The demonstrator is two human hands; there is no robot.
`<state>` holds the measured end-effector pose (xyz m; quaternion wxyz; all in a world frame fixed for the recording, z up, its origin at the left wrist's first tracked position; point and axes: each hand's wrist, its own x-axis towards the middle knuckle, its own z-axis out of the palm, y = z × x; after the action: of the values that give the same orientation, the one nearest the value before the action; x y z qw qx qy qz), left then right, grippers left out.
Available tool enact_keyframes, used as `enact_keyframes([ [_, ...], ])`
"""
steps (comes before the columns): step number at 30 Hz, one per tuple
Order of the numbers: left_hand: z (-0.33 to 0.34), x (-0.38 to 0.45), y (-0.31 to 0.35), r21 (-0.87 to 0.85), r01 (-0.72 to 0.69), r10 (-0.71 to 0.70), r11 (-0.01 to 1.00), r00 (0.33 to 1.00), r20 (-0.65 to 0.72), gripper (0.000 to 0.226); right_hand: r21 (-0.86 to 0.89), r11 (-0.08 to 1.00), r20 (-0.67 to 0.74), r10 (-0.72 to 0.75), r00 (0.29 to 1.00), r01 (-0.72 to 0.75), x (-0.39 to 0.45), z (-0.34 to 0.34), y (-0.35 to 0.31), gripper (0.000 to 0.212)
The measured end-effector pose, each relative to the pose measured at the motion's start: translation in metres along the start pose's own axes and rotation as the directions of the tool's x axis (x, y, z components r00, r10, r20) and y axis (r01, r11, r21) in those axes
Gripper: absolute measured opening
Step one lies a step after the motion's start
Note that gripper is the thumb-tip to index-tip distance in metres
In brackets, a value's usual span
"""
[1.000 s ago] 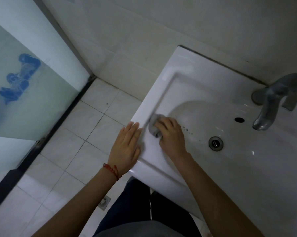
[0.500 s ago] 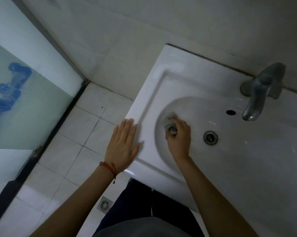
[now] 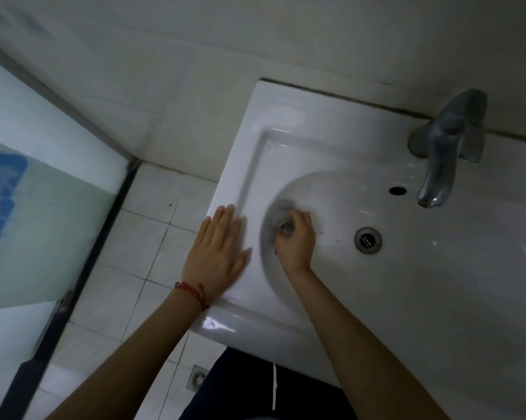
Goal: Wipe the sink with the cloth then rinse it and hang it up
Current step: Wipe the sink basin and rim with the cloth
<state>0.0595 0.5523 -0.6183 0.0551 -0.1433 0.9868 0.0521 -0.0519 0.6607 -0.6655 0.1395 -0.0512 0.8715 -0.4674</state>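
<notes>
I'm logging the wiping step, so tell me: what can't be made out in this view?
- Cloth: mostly under the right hand, motion-blurred; head view.
- Sink: right side cut off by the frame edge.
- Faucet: blurred; no running water discernible.
- Hanging spot: none in view.

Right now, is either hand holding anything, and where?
The right hand grips the grey cloth, bunched under its fingers against the basin's left wall. The left hand lies flat on the sink rim, holding nothing.

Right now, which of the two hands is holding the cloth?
The right hand, down inside the sink basin, grips the grey cloth against the left wall. The left hand lies flat and empty on the sink's rim.
</notes>
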Motion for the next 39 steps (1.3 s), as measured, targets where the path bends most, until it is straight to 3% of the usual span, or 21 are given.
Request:
enact_keyframes([
  [3, 0.0, 0.0, 0.0, 0.002, 0.006, -0.006, 1.0, 1.0, 0.011, 0.063, 0.024, 0.988, -0.151, 0.157, 0.976, -0.155, 0.024, 0.008, -0.008, 0.036],
  [8, 0.0, 0.0, -0.001, -0.025, 0.007, -0.006, 1.0, 1.0, 0.028, 0.065, -0.083, 0.993, 0.074, -0.08, 0.994, 0.086, -0.028, -0.004, 0.011, 0.038],
  [11, 0.0, 0.0, -0.001, -0.025, -0.002, 0.003, 1.0, 0.999, 0.035, 0.065, -0.139, 0.976, 0.135, -0.151, 0.979, 0.169, -0.02, -0.009, 0.017, 0.038],
  [13, 0.0, 0.0, -0.001, -0.016, -0.011, 0.012, 1.0, 0.999, 0.032, 0.064, -0.196, 0.975, 0.064, -0.093, 0.994, 0.104, 0.005, -0.008, 0.015, 0.037],
  [15, 0.0, 0.0, -0.001, 0.0, -0.003, 0.003, 1.0, 1.0, 0.025, 0.064, -0.198, 0.978, -0.052, 0.057, 0.997, -0.066, 0.03, -0.007, 0.013, 0.037],
  [17, 0.0, 0.0, 0.0, 0.007, -0.008, 0.008, 1.0, 1.0, 0.01, 0.062, -0.197, 0.975, -0.087, 0.089, 0.992, -0.104, 0.033, -0.008, 0.014, 0.038],
  [20, 0.0, 0.001, 0.0, -0.013, -0.018, 0.017, 1.0, 1.0, -0.022, 0.06, -0.225, 0.966, 0.08, -0.11, 0.991, 0.125, -0.001, -0.01, 0.026, 0.041],
  [22, 0.001, 0.001, 0.0, -0.015, -0.013, 0.013, 1.0, 1.0, -0.025, 0.06, -0.227, 0.928, 0.205, -0.253, 0.946, 0.297, -0.025, -0.019, 0.034, 0.043],
  [25, 0.002, 0.0, 0.0, -0.007, -0.016, 0.016, 1.0, 0.999, -0.029, 0.061, -0.296, 0.849, 0.288, -0.358, 0.888, 0.438, -0.013, -0.03, 0.037, 0.043],
  [27, 0.002, -0.001, 0.001, 0.026, -0.029, 0.03, 0.999, 0.999, -0.037, 0.061, -0.37, 0.865, 0.273, -0.248, 0.93, 0.339, 0.009, -0.03, 0.033, 0.04],
  [29, 0.002, -0.001, 0.004, 0.058, -0.028, 0.031, 0.998, 0.998, -0.049, 0.059, -0.412, 0.905, 0.172, -0.036, 0.984, 0.105, 0.029, -0.029, 0.031, 0.037],
  [31, 0.002, -0.001, 0.009, 0.05, -0.008, 0.012, 0.999, 0.997, -0.077, 0.058, -0.402, 0.916, 0.105, 0.051, 0.993, -0.005, 0.028, -0.025, 0.027, 0.037],
  [35, 0.011, -0.001, 0.039, -0.012, -0.072, 0.071, 0.997, 0.996, -0.058, 0.06, -0.278, 0.943, 0.165, -0.143, 0.976, 0.185, -0.008, -0.013, 0.028, 0.042],
  [37, 0.021, 0.002, 0.053, -0.019, -0.091, 0.091, 0.996, 0.996, -0.001, 0.062, -0.341, 0.911, 0.209, -0.166, 0.964, 0.231, -0.003, -0.022, 0.039, 0.04],
  [39, 0.03, 0.008, 0.058, -0.04, -0.06, 0.061, 0.997, 0.998, 0.024, 0.064, -0.484, 0.856, 0.183, -0.106, 0.977, 0.184, 0.013, -0.043, 0.062, 0.038],
])
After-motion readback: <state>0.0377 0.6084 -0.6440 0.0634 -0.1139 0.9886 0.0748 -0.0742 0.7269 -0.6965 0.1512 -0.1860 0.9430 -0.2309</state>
